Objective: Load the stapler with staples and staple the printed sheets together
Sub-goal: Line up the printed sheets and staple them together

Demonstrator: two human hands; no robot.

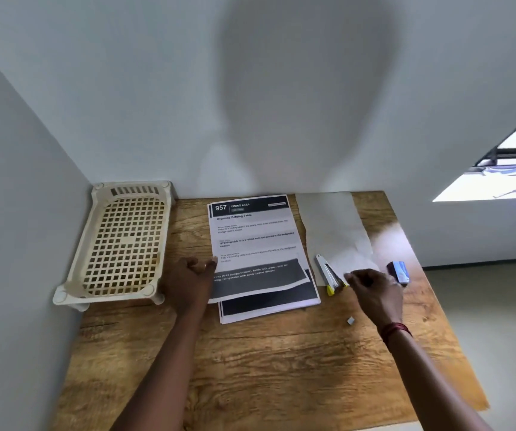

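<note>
On the wooden table [266, 362] lie 1 stack of printed sheets [256, 241], 1 stapler [329, 273], 1 small blue box [399, 272], 1 blank white sheet [332, 225], 1 tiny grey block [350, 321] and 1 cream plastic rack [123, 241]; 2 bare hands reach in from the 6 o'clock edge. The stack sits near the table's middle toward 12 o'clock, its top page loose and skewed so that at least 2 layers show at the lower edge. The left hand [193, 279] rests at the stack's 9 o'clock side, fingers loosely curled with the fingertips touching the top page's edge, gripping nothing that can be seen. The stapler lies at 3 o'clock of the stack, just beside it, partly on the blank sheet, its top swung open along its length and its yellow end toward 6 o'clock. The right hand [374, 290] is at the stapler's 3 o'clock, fingers pinched together at the stapler's near end; whether it holds anything cannot be told. A red thread band [395, 329] circles that wrist. The blue box is just beyond the right hand at 3 o'clock, partly hidden by it. The grey block lies at 6 o'clock of the stapler, apart from it. The rack stands at 9 o'clock in the corner of 2 pale walls [281, 88], which carry a broad shadow; a barred window [511, 157] shows at 3 o'clock.
</note>
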